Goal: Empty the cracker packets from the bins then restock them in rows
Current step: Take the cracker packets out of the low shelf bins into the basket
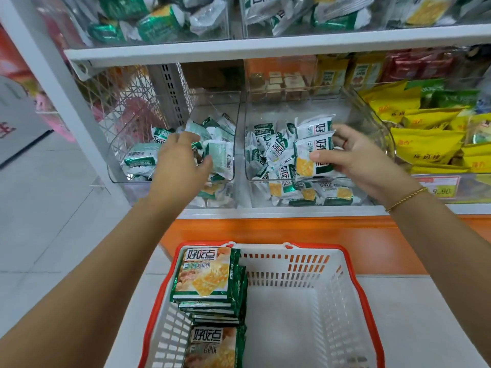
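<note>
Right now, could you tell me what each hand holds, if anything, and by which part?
The right hand pinches a cracker packet by its right edge. The left hand touches packets in the left bin; grip unclear.

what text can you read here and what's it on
"好吃点": on the top pack in the basket
"好吃点": on the packet in the right hand
Too blurred to read: the price tag and the red print on the yellow packets

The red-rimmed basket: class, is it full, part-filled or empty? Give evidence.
Part-filled. The basket holds green cracker packs stacked along its left side; the rest shows its bare white bottom.
</note>
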{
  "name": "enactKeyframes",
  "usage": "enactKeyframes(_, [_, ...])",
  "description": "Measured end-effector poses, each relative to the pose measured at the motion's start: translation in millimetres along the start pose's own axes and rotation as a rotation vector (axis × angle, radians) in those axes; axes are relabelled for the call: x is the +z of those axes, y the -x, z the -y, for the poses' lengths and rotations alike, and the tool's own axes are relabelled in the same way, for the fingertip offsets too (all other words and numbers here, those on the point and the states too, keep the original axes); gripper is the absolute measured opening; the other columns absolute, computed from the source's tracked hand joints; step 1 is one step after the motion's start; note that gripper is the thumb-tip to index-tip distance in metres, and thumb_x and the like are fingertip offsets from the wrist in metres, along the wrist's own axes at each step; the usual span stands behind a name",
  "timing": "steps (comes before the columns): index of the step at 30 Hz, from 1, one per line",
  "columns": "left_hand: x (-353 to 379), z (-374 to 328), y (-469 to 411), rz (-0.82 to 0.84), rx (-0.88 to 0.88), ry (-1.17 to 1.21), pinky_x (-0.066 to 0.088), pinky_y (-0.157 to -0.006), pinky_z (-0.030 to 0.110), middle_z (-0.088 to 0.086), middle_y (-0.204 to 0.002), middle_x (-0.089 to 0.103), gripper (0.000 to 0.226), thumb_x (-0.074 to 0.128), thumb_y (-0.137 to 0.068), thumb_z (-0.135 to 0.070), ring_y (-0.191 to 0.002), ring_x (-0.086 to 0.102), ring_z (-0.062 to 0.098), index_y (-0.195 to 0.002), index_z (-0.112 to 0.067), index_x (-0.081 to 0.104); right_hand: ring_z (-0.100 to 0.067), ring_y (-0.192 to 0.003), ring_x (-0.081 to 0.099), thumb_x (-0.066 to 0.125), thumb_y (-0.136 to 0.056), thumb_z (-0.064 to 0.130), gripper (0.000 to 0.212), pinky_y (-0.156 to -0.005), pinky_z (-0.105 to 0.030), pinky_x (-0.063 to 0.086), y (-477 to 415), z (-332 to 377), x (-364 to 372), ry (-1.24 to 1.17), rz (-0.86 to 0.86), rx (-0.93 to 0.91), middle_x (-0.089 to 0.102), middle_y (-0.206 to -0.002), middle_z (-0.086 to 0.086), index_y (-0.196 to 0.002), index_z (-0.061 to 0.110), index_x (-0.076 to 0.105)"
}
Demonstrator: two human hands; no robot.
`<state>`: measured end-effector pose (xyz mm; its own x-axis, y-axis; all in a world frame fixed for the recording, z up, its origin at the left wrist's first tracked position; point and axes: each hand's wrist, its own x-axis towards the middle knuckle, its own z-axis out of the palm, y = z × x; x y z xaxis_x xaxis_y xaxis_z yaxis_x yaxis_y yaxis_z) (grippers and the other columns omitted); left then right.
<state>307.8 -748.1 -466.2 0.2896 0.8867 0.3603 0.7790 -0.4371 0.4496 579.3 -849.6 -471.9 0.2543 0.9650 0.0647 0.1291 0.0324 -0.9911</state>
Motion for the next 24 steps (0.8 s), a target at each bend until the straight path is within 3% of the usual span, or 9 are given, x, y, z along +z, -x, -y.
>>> enactKeyframes(3, [-4,5,-34,0.206,-0.219,-0.104,0.041,-0.063,0.03,0.014,-0.079,0.06,0.044,0.057,-0.091,-0.046,-0.071,0.055,0.025,-0.097,-0.003,0.063,-0.02,-0.105,0.067,0.079,-0.066,0.014,0.052,-0.086,-0.03,0.053,-6,-5,9,-0.037,-0.01,0.012,0.069,-0.114,0.001,-0.114,0.021,0.06])
enactKeyframes(4, [-3,3,-42,0.271,-0.246,-0.145,0.035,-0.054,0.028,0.009,-0.06,0.049,0.05,0.055,-0.091,-0.051,-0.056,0.046,0.021,-0.071,-0.006,0.056,-0.02,-0.104,0.067,0.078,-0.07,0.011,0.051,-0.084,-0.028,0.053,-7,-6,11,-0.04,-0.011,0.015,0.069,-0.114,-0.001,-0.117,0.018,0.059])
enactKeyframes(6, [-3,-7,-54,0.404,-0.279,-0.192,0.027,-0.05,0.026,0.006,-0.053,0.033,0.062,0.052,-0.089,-0.059,-0.047,0.034,0.019,-0.055,-0.01,0.037,-0.02,-0.103,0.068,0.076,-0.075,0.007,0.051,-0.085,-0.03,0.054,-9,-7,13,-0.025,-0.007,0.018,0.069,-0.114,-0.001,-0.122,0.015,0.057])
enactKeyframes(8, [-1,-17,-64,0.541,-0.308,-0.206,0.028,-0.052,0.026,0.012,-0.058,0.043,0.06,0.051,-0.088,-0.061,-0.049,0.033,0.019,-0.073,-0.003,0.057,-0.02,-0.102,0.068,0.077,-0.075,0.008,0.05,-0.089,-0.036,0.054,-9,-8,14,-0.01,-0.001,0.021,0.069,-0.114,-0.001,-0.121,0.015,0.058])
enactKeyframes(9, [2,-19,-69,0.613,-0.331,-0.196,0.031,-0.055,0.026,0.018,-0.07,0.053,0.064,0.052,-0.087,-0.061,-0.053,0.035,0.02,-0.101,0.0,0.062,-0.02,-0.102,0.068,0.077,-0.074,0.008,0.05,-0.091,-0.037,0.054,-9,-9,15,-0.001,-0.002,0.019,0.069,-0.114,-0.001,-0.12,0.015,0.058])
enactKeyframes(11, [6,-20,-77,0.704,-0.43,-0.129,0.046,-0.067,0.031,0.019,-0.095,0.058,0.074,0.058,-0.083,-0.061,-0.067,0.047,0.024,-0.129,-0.004,0.049,-0.019,-0.104,0.067,0.078,-0.073,0.009,0.05,-0.093,-0.036,0.053,-7,-10,14,0.003,-0.006,0.012,0.068,-0.115,-0.001,-0.119,0.016,0.059])
enactKeyframes(14, [14,-14,-85,0.698,-0.565,-0.025,0.053,-0.075,0.034,0.012,-0.084,0.054,0.064,0.068,-0.078,-0.056,-0.066,0.053,0.025,-0.11,-0.004,0.048,-0.019,-0.104,0.067,0.078,-0.074,0.01,0.05,-0.086,-0.033,0.052,-2,-10,13,-0.012,0.007,0.006,0.068,-0.116,-0.001,-0.119,0.016,0.058])
enactKeyframes(18, [21,-12,-78,0.647,-0.704,0.113,0.037,-0.064,0.034,0.004,-0.07,0.028,0.045,0.069,-0.082,-0.043,-0.059,0.029,0.019,-0.075,-0.015,0.035,-0.017,-0.104,0.067,0.075,-0.075,0.007,0.051,-0.084,-0.028,0.053,8,-7,11,-0.079,0.031,-0.015,0.067,-0.118,-0.001,-0.122,0.015,0.057])
enactKeyframes(24, [27,-17,-70,0.598,-0.772,0.434,0.053,-0.077,0.04,0.008,-0.1,0.046,0.042,0.07,-0.084,-0.035,-0.095,0.058,0.032,-0.1,-0.005,0.045,-0.016,-0.101,0.068,0.072,-0.078,0.002,0.049,-0.076,-0.021,0.055,19,-2,13,-0.12,0.039,-0.034,0.067,-0.116,-0.002,-0.124,0.012,0.056])
